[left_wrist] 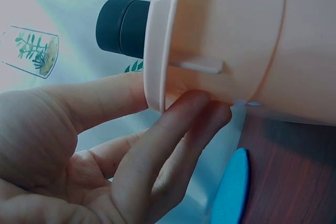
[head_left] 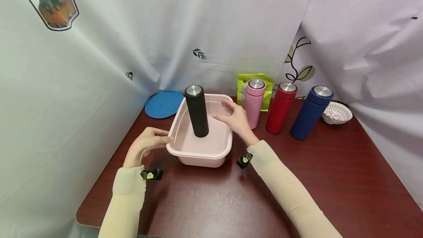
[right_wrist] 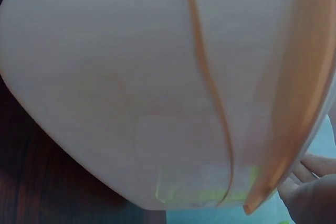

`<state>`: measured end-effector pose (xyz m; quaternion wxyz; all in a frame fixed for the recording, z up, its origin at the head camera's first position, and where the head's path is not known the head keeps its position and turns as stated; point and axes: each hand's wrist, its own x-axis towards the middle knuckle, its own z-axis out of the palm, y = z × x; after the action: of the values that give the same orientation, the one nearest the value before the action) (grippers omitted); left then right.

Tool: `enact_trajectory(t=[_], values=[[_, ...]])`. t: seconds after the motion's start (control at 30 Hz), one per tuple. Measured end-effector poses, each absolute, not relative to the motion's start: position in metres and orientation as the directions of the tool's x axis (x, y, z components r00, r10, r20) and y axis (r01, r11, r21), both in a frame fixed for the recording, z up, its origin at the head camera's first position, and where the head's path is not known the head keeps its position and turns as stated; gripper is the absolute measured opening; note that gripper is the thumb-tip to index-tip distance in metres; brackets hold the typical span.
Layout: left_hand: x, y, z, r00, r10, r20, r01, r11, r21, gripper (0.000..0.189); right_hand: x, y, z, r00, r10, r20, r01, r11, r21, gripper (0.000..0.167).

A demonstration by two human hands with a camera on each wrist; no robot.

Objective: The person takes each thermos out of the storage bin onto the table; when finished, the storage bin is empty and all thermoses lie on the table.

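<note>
A pale pink basin (head_left: pixel 198 154) stands on the table with a black thermos bottle (head_left: pixel 197 113) upright inside it. At the basin's left rim, my left hand (head_left: pixel 148 143) grips the edge. In the left wrist view, the thumb lies at the rim (left_wrist: pixel 157 40) and fingers (left_wrist: pixel 181 114) curl beneath it. My right hand (head_left: pixel 236 118) reaches over the right rim, its thumb and fingers spread apart toward the black bottle with a gap between. The right wrist view is mostly filled by the basin's outer wall (right_wrist: pixel 105 77).
To the right stand pink (head_left: pixel 253 105), red (head_left: pixel 281 109) and blue thermos bottles (head_left: pixel 310 115). Behind them are a green pouch (head_left: pixel 267 96) and a white woven basket (head_left: pixel 337 113). A round blue mat (head_left: pixel 163 104) lies back left. White curtains (head_left: pixel 211 28) enclose the table.
</note>
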<state>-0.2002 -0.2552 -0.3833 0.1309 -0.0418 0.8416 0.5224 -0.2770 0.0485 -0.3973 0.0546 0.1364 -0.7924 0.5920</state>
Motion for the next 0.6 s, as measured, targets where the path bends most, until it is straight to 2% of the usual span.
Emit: enact_trajectory(t=[0.17,0.6], values=[[-0.201,-0.256,-0.382,-0.962,0.063,-0.266,-0.210,0.452,0.867,0.049,-0.284,0.043,-0.395,-0.943,-0.247,0.221,-0.287,0.274,-0.918,0.073],[-0.198,-0.254,-0.381,-0.962,0.070,-0.263,-0.206,0.446,0.871,0.050,-0.296,0.026,-0.382,-0.905,-0.355,0.235,-0.352,0.316,-0.881,0.073]])
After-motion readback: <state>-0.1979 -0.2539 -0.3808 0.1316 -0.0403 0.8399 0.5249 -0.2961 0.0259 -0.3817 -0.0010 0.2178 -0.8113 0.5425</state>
